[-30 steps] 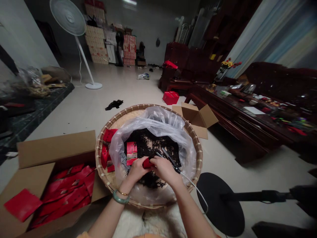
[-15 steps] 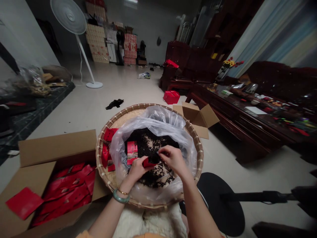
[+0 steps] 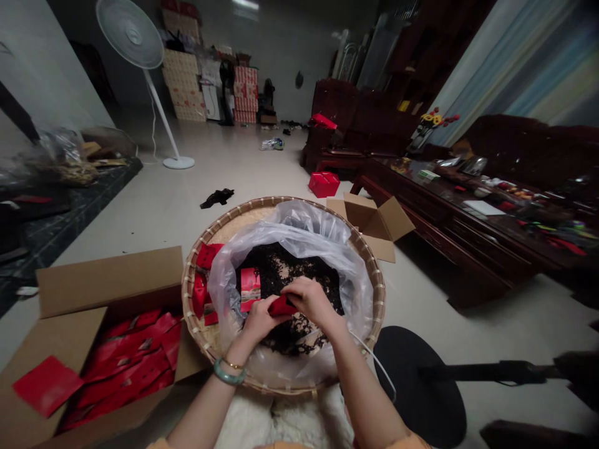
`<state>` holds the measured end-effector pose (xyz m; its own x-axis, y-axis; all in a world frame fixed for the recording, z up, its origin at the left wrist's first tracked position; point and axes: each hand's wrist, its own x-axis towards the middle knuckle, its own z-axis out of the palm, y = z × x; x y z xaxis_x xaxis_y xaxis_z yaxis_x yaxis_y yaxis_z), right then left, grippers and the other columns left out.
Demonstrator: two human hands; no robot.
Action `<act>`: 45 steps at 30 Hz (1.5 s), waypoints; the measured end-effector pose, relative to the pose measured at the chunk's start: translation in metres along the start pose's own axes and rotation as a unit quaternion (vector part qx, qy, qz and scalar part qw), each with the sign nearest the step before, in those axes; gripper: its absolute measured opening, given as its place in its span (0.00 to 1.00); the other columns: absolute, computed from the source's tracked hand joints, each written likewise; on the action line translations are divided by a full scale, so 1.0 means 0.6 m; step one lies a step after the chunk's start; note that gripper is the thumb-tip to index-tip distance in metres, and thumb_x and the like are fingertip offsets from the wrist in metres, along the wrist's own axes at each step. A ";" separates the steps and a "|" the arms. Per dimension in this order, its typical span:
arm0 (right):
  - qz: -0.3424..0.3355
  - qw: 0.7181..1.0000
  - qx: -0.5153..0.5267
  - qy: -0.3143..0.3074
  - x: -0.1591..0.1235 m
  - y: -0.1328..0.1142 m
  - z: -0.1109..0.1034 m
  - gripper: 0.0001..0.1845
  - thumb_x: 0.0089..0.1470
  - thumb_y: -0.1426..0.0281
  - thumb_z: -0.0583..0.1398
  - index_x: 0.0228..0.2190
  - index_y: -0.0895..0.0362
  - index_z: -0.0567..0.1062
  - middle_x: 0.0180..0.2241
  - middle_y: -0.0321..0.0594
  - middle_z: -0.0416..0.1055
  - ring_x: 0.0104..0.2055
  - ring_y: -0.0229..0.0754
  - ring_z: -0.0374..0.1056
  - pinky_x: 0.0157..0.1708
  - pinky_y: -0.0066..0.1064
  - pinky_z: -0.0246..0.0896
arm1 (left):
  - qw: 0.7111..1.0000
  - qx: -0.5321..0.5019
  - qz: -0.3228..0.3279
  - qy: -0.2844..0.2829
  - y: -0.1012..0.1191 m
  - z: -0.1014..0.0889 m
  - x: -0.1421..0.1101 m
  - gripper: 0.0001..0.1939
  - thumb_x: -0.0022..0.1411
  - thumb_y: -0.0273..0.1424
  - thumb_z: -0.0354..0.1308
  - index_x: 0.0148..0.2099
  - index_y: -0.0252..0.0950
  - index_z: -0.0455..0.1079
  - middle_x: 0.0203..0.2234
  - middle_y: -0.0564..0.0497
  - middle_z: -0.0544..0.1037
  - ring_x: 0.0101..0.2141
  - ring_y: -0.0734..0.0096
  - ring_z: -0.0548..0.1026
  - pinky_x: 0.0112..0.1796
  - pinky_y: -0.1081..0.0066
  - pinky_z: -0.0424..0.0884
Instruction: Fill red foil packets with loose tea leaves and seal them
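- Red packet [image 3: 282,305] sits just above the loose dark tea leaves [image 3: 276,265], gripped between both hands, inside the clear plastic bag [image 3: 299,234] lining a round woven bamboo tray [image 3: 262,201].
- Left hand [image 3: 259,321] is closed around the packet's near side; right hand [image 3: 312,301] curls over its other end, fingers pinched down.
- Work in hand looks like packing leaves into packets; the packet's mouth appears to need holding open.
- Printed red packet [image 3: 249,289] lies on the leaves; more red packets [image 3: 208,255] stand against the bag's left side.
- Cardboard carton [image 3: 107,280] beside the tray holds stacked red packets [image 3: 135,355].
- Fingers hide the packet's mouth, so whether it holds leaves is hard to tell.
- White cord [image 3: 374,362] passes near the right wrist; its near end is hidden.
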<state>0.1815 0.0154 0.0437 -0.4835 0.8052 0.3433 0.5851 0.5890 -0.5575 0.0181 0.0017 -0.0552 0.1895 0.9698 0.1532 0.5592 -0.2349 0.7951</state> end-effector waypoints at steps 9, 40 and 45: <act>0.031 0.997 0.063 0.041 -0.010 -0.005 -0.011 0.09 0.53 0.73 0.58 0.32 0.52 0.78 0.31 0.37 0.77 0.35 0.39 0.71 0.37 0.29 0.65 | 0.988 -0.152 -0.015 -0.012 0.002 0.003 0.000 0.24 0.43 0.36 0.67 0.44 0.36 0.71 0.34 0.50 0.78 0.34 0.66 0.74 0.37 0.69 0.70; 0.186 0.964 0.163 0.102 -0.057 0.019 0.030 0.19 0.45 0.65 0.64 0.40 0.57 0.74 0.30 0.38 0.72 0.29 0.38 0.67 0.30 0.28 0.62 | 0.931 -0.335 -0.111 -0.090 0.029 -0.007 -0.002 0.23 0.45 0.38 0.65 0.43 0.31 0.70 0.36 0.47 0.78 0.35 0.64 0.74 0.35 0.67 0.72; 0.250 0.938 0.211 0.117 -0.064 0.027 0.051 0.10 0.44 0.63 0.63 0.25 0.58 0.78 0.23 0.37 0.73 0.25 0.37 0.66 0.25 0.26 0.60 | 0.920 -0.362 -0.118 -0.092 0.033 -0.012 0.000 0.23 0.46 0.42 0.63 0.41 0.31 0.70 0.32 0.48 0.78 0.31 0.67 0.74 0.31 0.70 0.71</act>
<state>0.1894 -0.0080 -0.0016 -0.0321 0.9955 0.0888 0.3663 0.0944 -0.9257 0.0235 -0.0027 -0.0352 0.3022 0.9453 -0.1225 -0.0698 0.1501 0.9862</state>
